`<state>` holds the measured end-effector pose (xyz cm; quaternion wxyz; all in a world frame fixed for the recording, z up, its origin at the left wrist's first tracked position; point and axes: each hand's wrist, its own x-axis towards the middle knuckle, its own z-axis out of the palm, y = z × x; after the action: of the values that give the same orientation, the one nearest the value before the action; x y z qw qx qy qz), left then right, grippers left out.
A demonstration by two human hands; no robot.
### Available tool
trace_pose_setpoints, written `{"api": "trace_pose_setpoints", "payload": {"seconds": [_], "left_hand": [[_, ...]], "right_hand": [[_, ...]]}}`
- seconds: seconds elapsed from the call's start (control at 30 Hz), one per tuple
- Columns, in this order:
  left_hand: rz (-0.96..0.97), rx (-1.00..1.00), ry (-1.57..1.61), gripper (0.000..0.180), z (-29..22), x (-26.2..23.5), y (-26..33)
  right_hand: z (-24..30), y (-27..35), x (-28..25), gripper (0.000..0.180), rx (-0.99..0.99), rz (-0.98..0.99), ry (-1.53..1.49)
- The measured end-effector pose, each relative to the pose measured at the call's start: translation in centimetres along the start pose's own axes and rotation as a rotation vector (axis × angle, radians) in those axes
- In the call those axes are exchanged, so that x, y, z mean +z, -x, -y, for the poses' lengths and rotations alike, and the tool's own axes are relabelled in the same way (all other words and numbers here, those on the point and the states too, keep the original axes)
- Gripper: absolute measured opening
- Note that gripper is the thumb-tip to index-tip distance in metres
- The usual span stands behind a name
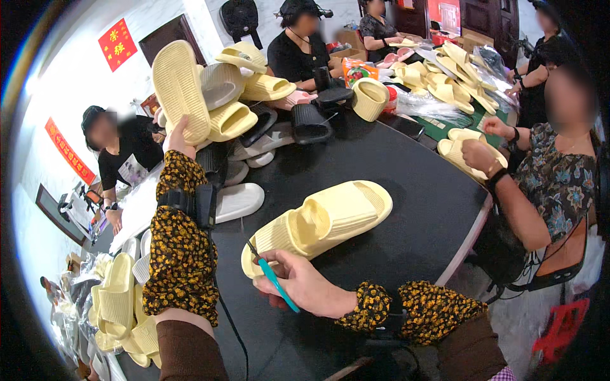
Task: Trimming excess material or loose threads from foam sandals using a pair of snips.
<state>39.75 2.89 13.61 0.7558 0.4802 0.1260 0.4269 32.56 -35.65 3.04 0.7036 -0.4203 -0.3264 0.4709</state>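
- Right hand (302, 286): closed around a teal-handled tool (278, 286), its thin shaft pointing up and away, over the near end of the table slipper.
- Table slipper (349, 216): pale yellow, strap up, lying on the black table (413, 168) in front of the person.
- White slipper (240, 202): on the table, beside the left forearm.
- Left hand (180, 136): clamped on the lower end of a raised yellow slipper (182, 89), tilted upright before the mixed pile.
- Mixed pile: yellow, grey and black slippers.
- Co-worker (556, 171): at right, hands by yellow slippers.
- Far heap (451, 82): more yellow slippers.
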Motion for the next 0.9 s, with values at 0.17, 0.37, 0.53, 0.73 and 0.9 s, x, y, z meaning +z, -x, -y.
{"api": "trace_pose_setpoints", "payload": {"seconds": [0.17,0.37,0.53,0.73,0.9], "left_hand": [[0.045,-0.082,-0.089,0.037,1.0,3.1,2.1],[0.299,-0.012,-0.228,0.036,5.2,4.4,8.2],[0.371,-0.31,-0.439,0.031,5.5,3.6,12.7],[0.486,-0.272,-0.78,0.036,6.1,6.1,19.1],[0.545,0.078,-0.933,0.033,2.0,8.4,19.5]], "right_hand": [[1.7,0.6,0.1,0.046,0.025,-0.024,-0.107],[1.9,1.2,-0.5,0.042,-0.146,-0.002,-0.189],[2.4,2.1,0.2,0.041,-0.362,0.04,-0.103],[2.3,2.4,0.5,0.045,-0.52,0.101,-0.057],[2.6,2.9,0.1,0.044,-0.514,0.068,-0.036]]}}
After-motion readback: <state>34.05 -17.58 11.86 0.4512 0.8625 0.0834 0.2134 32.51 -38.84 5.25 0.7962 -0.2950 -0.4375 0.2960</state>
